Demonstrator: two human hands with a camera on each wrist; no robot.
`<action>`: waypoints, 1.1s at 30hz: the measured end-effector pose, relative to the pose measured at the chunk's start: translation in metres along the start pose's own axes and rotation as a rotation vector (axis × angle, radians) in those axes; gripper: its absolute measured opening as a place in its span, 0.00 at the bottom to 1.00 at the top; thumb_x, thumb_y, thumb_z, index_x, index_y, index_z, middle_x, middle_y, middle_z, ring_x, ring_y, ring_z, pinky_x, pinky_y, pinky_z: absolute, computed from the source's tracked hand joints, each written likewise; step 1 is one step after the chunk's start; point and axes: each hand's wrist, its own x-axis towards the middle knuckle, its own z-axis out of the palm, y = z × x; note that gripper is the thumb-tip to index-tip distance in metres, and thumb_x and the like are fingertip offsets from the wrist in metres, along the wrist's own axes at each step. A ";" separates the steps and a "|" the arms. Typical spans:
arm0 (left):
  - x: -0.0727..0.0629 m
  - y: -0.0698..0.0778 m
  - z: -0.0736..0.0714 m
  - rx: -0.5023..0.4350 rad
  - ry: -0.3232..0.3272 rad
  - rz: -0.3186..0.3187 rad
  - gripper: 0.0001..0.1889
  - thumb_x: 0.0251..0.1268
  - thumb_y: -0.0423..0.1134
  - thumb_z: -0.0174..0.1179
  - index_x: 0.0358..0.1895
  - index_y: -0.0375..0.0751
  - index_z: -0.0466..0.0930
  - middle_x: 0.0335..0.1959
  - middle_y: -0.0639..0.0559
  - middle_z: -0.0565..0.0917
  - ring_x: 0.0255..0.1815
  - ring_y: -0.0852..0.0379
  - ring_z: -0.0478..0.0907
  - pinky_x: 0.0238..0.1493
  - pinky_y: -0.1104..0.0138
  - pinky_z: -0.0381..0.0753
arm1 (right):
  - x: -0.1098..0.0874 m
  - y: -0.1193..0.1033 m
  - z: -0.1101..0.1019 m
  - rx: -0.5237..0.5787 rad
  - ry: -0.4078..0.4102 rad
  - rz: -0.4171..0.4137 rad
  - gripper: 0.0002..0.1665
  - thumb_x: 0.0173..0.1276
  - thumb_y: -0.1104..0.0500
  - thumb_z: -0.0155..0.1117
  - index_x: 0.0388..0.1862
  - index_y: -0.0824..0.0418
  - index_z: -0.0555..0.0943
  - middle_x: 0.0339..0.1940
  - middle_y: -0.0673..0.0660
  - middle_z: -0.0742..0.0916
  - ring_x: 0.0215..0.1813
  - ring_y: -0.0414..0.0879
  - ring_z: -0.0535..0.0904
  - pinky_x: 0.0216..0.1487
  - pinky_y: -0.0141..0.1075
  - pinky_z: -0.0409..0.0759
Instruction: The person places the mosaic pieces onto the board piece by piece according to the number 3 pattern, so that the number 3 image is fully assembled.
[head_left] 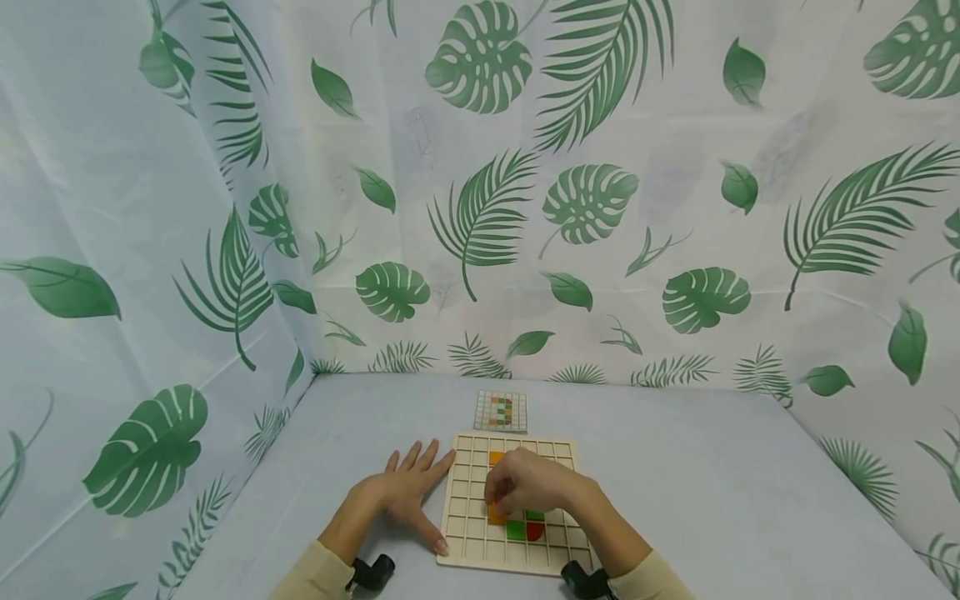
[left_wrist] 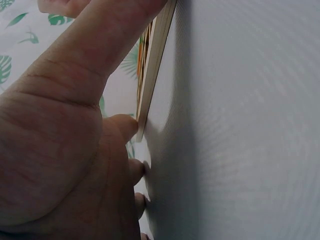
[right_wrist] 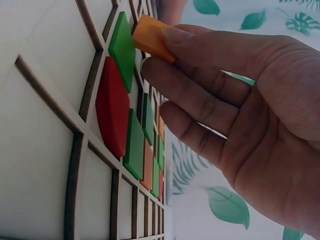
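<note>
A wooden grid board (head_left: pixel 465 533) lies on the table. My left hand (head_left: pixel 408 487) is spread flat along its left side, the thumb by the near-left corner and the index fingertip at the edge; in the left wrist view the board's side (left_wrist: pixel 157 55) runs by the thumb. Above the grid, my right hand (head_left: pixel 536 482) pinches an orange tile (right_wrist: pixel 152 37) between thumb and fingers, tilted against the board. Beside it sit a green tile (right_wrist: pixel 122 52) and a red, round-edged tile (right_wrist: pixel 112 107). Further green, orange and red tiles lie beyond, partly hidden by the right hand in the head view.
Behind the board lies a small card (head_left: pixel 501 411) printed with a grid and a coloured pattern. The pale table (head_left: pixel 675 475) extends to both sides. Leaf-printed cloth (head_left: pixel 480 208) hangs at the back and sides.
</note>
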 end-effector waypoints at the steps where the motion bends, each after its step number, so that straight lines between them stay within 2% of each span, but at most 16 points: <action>1: 0.000 0.000 0.000 0.000 -0.001 -0.001 0.73 0.37 0.77 0.76 0.87 0.60 0.42 0.88 0.43 0.41 0.88 0.37 0.34 0.82 0.34 0.39 | 0.000 0.000 0.000 -0.002 -0.002 -0.001 0.08 0.64 0.68 0.76 0.35 0.55 0.91 0.32 0.46 0.90 0.30 0.32 0.81 0.36 0.28 0.83; 8: 0.000 0.000 0.000 0.003 -0.001 0.006 0.73 0.37 0.77 0.76 0.87 0.60 0.41 0.88 0.43 0.41 0.88 0.36 0.34 0.82 0.34 0.39 | 0.000 0.000 0.001 -0.030 0.001 -0.017 0.08 0.64 0.68 0.75 0.35 0.55 0.91 0.33 0.45 0.90 0.31 0.31 0.81 0.37 0.28 0.83; 15: 0.000 0.000 -0.001 0.000 -0.002 0.010 0.73 0.37 0.76 0.76 0.87 0.60 0.42 0.88 0.43 0.41 0.88 0.36 0.35 0.82 0.33 0.39 | 0.002 0.001 0.003 -0.040 -0.017 -0.010 0.06 0.65 0.66 0.75 0.36 0.54 0.91 0.30 0.41 0.88 0.30 0.30 0.78 0.36 0.27 0.81; 21: -0.001 -0.001 0.000 -0.005 -0.004 0.017 0.73 0.38 0.76 0.76 0.87 0.60 0.41 0.88 0.43 0.41 0.88 0.36 0.34 0.81 0.33 0.39 | 0.002 -0.001 0.005 -0.049 -0.023 -0.013 0.06 0.65 0.67 0.75 0.36 0.56 0.91 0.30 0.42 0.89 0.29 0.30 0.79 0.35 0.27 0.81; 33: 0.000 -0.001 0.000 -0.011 0.001 0.021 0.73 0.38 0.76 0.77 0.87 0.59 0.41 0.88 0.42 0.41 0.88 0.35 0.34 0.81 0.33 0.38 | 0.000 -0.003 0.008 0.002 -0.038 -0.003 0.05 0.64 0.65 0.77 0.34 0.56 0.90 0.29 0.43 0.89 0.29 0.31 0.80 0.34 0.26 0.81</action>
